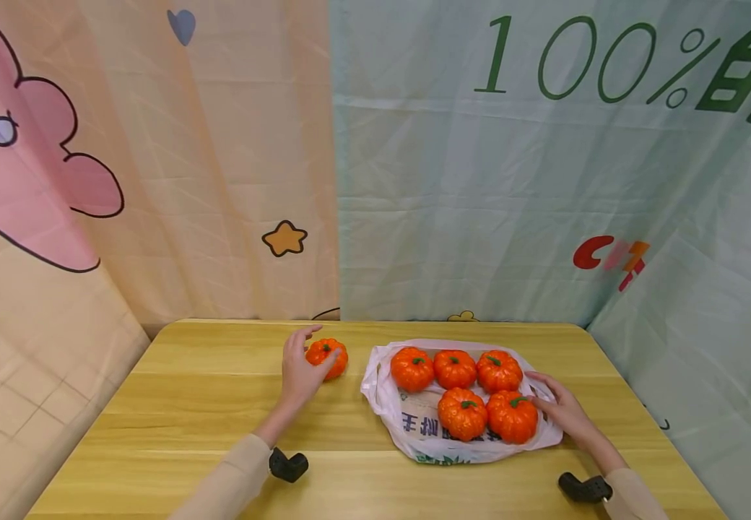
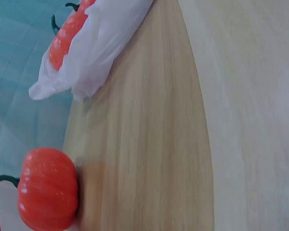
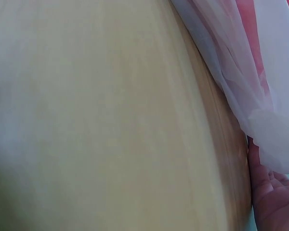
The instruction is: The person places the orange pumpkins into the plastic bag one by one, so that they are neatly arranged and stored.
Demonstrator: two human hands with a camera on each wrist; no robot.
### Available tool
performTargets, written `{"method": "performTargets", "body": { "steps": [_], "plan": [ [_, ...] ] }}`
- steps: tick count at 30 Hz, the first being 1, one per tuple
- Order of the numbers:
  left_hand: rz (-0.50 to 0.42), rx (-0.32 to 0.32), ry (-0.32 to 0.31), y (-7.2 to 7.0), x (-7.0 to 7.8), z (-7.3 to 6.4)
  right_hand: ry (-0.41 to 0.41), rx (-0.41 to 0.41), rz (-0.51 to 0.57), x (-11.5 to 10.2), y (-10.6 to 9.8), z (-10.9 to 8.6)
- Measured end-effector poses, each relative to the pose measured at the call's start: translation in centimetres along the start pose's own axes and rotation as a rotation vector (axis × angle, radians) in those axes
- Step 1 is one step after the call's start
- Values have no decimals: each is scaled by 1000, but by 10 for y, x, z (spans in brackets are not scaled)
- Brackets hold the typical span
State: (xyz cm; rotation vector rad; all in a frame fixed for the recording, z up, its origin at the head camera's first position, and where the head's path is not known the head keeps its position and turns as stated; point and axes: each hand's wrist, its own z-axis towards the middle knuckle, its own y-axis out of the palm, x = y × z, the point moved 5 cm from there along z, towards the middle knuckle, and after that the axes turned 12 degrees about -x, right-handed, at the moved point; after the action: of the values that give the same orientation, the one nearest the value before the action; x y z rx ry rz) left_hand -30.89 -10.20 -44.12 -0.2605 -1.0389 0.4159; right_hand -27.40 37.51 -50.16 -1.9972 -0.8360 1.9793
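A small orange pumpkin [image 1: 327, 359] with a green stem sits on the table left of the bag; the left wrist view shows this pumpkin [image 2: 48, 189] from the side. My left hand [image 1: 302, 370] is around it, thumb in front and fingers spread behind, with a gap on the finger side. Several more pumpkins [image 1: 463, 414] lie in a white plastic bag [image 1: 391, 426] with its mouth spread wide. My right hand [image 1: 567, 408] touches the bag's right side with extended fingers, beside the nearest pumpkins. In the right wrist view, the bag [image 3: 274, 139] partly hides those fingers.
The wooden table [image 1: 219, 404] has its back edge against printed curtains [image 1: 453, 180], which also hang along both sides. Dark print shows on the bag's inner surface. A black wrist device [image 1: 287, 466] sits at the left wrist, and another device [image 1: 583, 489] at the right.
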Motion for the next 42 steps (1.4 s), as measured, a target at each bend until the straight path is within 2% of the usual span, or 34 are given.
{"method": "performTargets", "body": {
  "steps": [3, 8, 13, 18, 26, 33, 42],
  "plan": [
    [-17, -63, -73, -1, -13, 1, 6, 13, -14, 1, -1, 0],
    [-25, -183, -214, 1, -29, 0, -5, 1, 39, 3, -1, 0],
    [-36, -258, -301, 6, -39, 0, 4, -6, 46, 4, 0, 0],
    [-74, -261, -329, 10, -48, 0, 5, -7, 39, 5, 0, 1],
    [-54, -297, -400, 13, -60, 3, -2, 1, 17, 5, -1, 1],
    [-38, -328, -409, 12, -59, 7, 18, 13, -41, 3, -3, 1],
    [-26, -304, -407, 11, -55, 1, 5, 8, -44, 2, -2, 1]
  ]
}}
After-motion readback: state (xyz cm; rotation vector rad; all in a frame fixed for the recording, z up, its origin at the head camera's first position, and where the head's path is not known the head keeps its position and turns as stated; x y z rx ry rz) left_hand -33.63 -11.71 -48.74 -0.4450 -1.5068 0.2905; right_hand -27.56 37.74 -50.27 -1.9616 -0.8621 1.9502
